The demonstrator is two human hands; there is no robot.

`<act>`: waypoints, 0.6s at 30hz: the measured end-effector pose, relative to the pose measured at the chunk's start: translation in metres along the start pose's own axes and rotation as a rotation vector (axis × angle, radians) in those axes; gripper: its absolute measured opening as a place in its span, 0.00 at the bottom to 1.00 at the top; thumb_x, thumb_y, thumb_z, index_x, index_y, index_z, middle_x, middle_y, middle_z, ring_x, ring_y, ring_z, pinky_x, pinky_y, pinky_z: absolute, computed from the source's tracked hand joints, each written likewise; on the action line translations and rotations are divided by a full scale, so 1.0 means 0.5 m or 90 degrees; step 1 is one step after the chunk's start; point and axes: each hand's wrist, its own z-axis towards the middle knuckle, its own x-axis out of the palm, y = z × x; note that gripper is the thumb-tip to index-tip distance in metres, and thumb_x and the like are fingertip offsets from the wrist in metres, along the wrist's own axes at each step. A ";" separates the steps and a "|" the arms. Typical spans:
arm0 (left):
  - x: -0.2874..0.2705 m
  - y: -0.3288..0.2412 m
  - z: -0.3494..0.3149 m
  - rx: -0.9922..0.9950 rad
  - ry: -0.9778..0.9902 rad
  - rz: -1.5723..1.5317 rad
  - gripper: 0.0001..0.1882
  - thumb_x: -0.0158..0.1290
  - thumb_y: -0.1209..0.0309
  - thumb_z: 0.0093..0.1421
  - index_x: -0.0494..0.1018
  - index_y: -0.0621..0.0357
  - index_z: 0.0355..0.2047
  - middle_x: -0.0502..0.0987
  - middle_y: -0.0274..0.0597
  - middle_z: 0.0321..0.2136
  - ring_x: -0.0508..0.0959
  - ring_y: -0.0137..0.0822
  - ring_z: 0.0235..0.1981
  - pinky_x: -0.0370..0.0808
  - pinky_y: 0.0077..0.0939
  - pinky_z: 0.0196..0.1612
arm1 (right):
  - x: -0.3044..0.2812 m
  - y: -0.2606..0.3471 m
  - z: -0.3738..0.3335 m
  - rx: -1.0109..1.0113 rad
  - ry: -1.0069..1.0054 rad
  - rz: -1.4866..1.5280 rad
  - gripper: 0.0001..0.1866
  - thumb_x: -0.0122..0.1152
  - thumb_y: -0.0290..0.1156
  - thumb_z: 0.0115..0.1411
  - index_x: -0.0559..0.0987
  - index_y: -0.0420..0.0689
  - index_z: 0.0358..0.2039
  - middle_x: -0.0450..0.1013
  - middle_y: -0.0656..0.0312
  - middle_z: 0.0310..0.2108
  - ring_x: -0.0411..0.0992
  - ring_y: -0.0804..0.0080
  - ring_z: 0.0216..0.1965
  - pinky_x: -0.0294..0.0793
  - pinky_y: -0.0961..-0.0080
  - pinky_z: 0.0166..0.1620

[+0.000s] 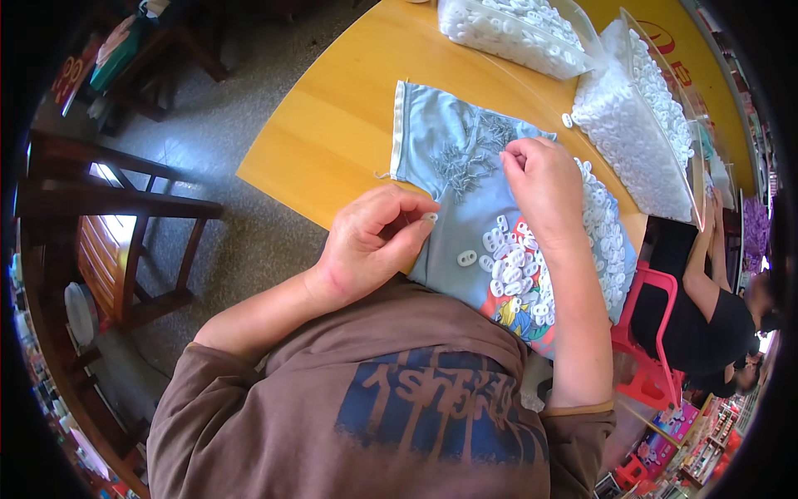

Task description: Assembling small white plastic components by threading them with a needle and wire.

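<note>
1. Over the near left part of the cloth (453,233), the left hand (370,241) grips one small white piece (430,217) between thumb and forefinger. Keep that pinch light and near the edge, so the rest of the piece stays clear.

2. Just right of the grey bits (461,170), the right hand (544,179) hangs with its fingers drawn together; I cannot tell whether anything sits between them. The step looks like picking up one bit at a time, so fingertips alone should do it, taken from the loose edge of the tangle.

3. On the near right of the cloth lies a heap of white pieces (514,270), with a lone piece (467,258) to its left. Best keep the right forearm high, as it passes over the heap.

4. Farther off on the desk (332,108) stand two clear tubs of white pieces, one far (499,58), one right (619,137). Working over the cloth should catch dropped bits.
</note>
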 end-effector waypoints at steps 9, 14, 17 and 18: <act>0.004 0.005 -0.001 0.036 -0.042 0.003 0.06 0.52 0.80 0.50 0.73 0.63 0.31 0.72 0.37 0.25 0.71 0.23 0.23 0.68 0.15 0.26 | 0.005 -0.007 0.011 -0.019 0.002 -0.021 0.02 0.56 0.26 0.46 0.75 0.42 0.20 0.70 0.57 0.22 0.70 0.61 0.27 0.68 0.68 0.31; 0.002 0.005 0.001 0.063 -0.040 0.024 0.07 0.53 0.80 0.50 0.73 0.62 0.31 0.71 0.37 0.23 0.70 0.24 0.21 0.67 0.16 0.24 | 0.008 -0.010 0.015 -0.034 0.003 -0.053 0.01 0.56 0.25 0.44 0.74 0.42 0.19 0.70 0.58 0.21 0.69 0.61 0.26 0.67 0.67 0.29; -0.004 0.006 0.002 0.072 -0.027 0.046 0.07 0.53 0.80 0.50 0.73 0.62 0.31 0.70 0.37 0.22 0.70 0.24 0.20 0.67 0.17 0.24 | 0.013 -0.012 0.014 -0.095 -0.039 -0.084 0.02 0.55 0.24 0.44 0.72 0.41 0.19 0.69 0.57 0.20 0.68 0.61 0.25 0.66 0.66 0.29; -0.005 0.006 0.003 0.071 -0.028 0.046 0.07 0.53 0.80 0.50 0.73 0.62 0.31 0.70 0.37 0.22 0.70 0.24 0.20 0.67 0.17 0.24 | 0.010 -0.012 0.011 -0.088 -0.034 -0.071 0.02 0.55 0.24 0.43 0.71 0.41 0.19 0.69 0.57 0.20 0.68 0.60 0.24 0.66 0.66 0.29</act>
